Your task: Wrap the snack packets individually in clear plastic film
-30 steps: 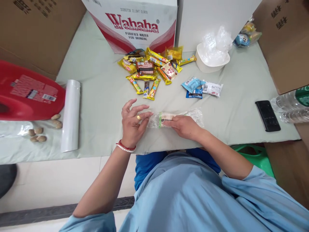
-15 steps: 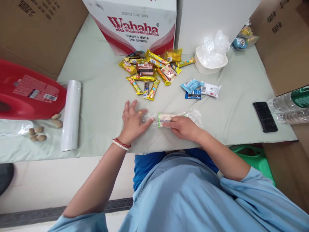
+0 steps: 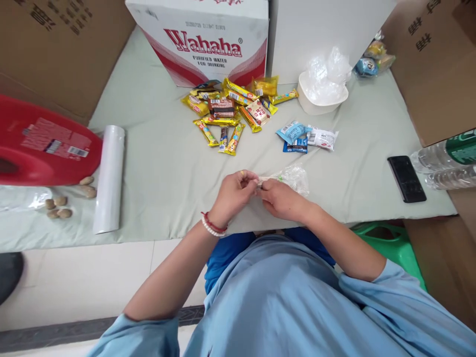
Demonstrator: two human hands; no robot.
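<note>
Near the front edge of the table, my left hand (image 3: 236, 194) and my right hand (image 3: 283, 199) meet over a snack bar in clear plastic wrap (image 3: 297, 179). The fingers of my left hand are pinched at its left end. My right hand is closed on the bar's middle, close beside the left fingertips. Most of the bar is covered by my hands; a bit of green trim and loose, crinkled wrap show to the right. Beyond my hands lie several small snack packets (image 3: 293, 132) in blue and white, and a pile of yellow and brown snacks (image 3: 222, 107).
A white tub (image 3: 323, 105) with crumpled clear plastic stands by the Wahaha carton (image 3: 208, 49). On the left are a roll of plastic film (image 3: 109, 178), a red container (image 3: 48, 144) and several walnuts (image 3: 59, 201). A phone (image 3: 406, 179) and bottles (image 3: 446, 153) lie right.
My left hand has moved right from beside the wrap, its spread fingers closing on the left end of the wrapped snack bar. My right hand stays on the bar.
</note>
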